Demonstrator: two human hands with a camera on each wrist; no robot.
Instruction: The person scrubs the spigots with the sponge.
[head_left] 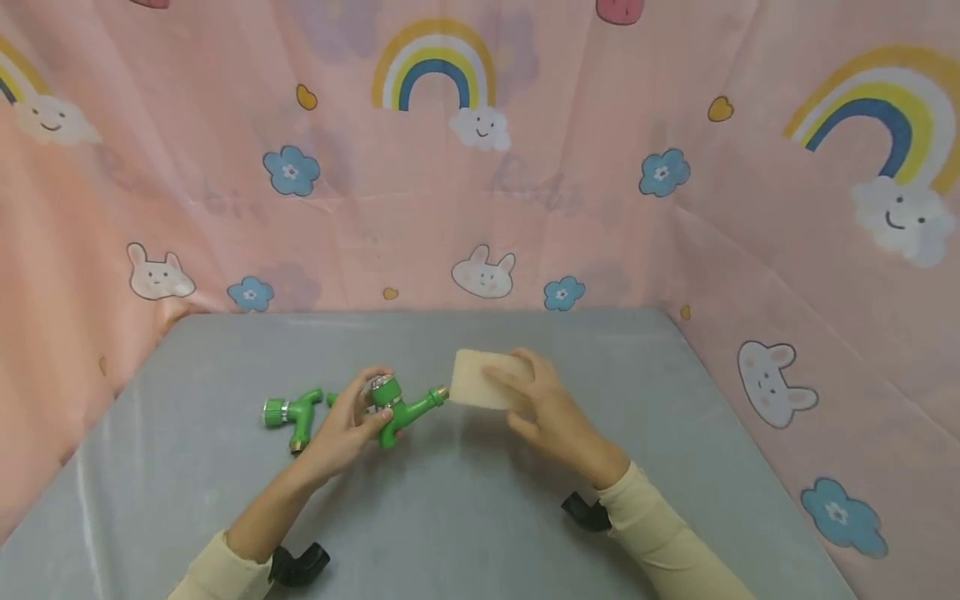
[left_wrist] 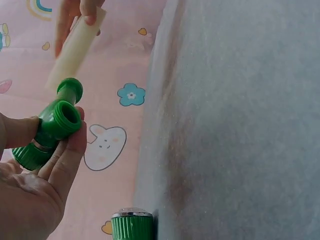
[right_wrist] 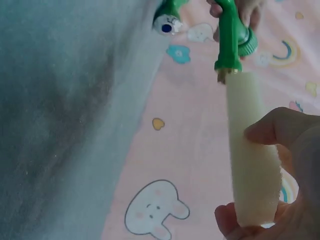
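Both arms wear long cream sleeves (head_left: 660,533) with ribbed cuffs, a black camera mount (head_left: 587,512) strapped under each wrist.

A second green tap (head_left: 292,414) lies on the grey table (head_left: 465,517).

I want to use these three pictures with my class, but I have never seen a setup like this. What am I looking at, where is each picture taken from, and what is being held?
There is no machine here: a person works with two bare hands and wears three cameras. The wide picture comes from the head, looking down at a grey table ringed by pink patterned cloth. The other two come from cameras on the wrists, so each shows its own hand close up. The left hand grips a green plastic tap. The right hand holds a pale sponge against the tap's spout tip. A second green tap lies on the table beside the left hand.
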